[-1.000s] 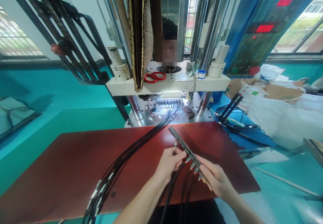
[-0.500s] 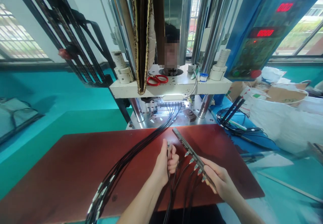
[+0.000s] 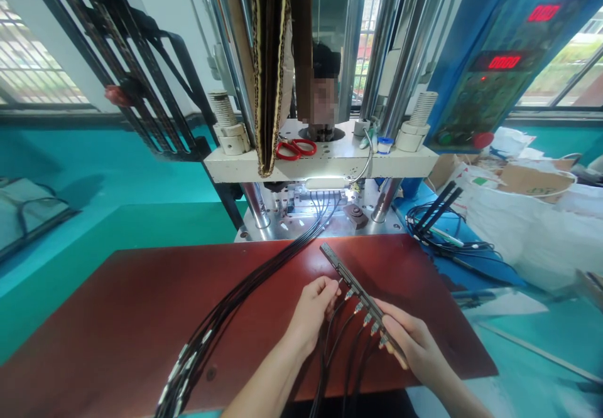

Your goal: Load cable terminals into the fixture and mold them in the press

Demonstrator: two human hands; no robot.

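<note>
My right hand (image 3: 409, 335) is closed around the lower end of a dark, narrow slotted metal bar (image 3: 354, 287), which slants up to the left over the board. Several small metal cable connectors (image 3: 358, 307) sit along the bar's left edge, and black cables (image 3: 347, 356) hang from them toward my lap. With thumb and fingertips pinched, my left hand (image 3: 316, 308) holds a cable connector (image 3: 340, 281) against the bar's edge, just above the seated ones. Most of that connector is hidden by my fingers.
A brown board (image 3: 155, 305) spans the front. Across it runs a bundle of black cables (image 3: 249, 280) into the lit press die (image 3: 320, 201). Red-handled scissors (image 3: 296, 149) lie on the white press plate (image 3: 264, 168). Coiled cables (image 3: 438, 230) rest on a blue surface at right.
My left hand has moved up and right, turning from an upright grip to bring its connector to the bar. The right hand and bar stay nearly in place.
</note>
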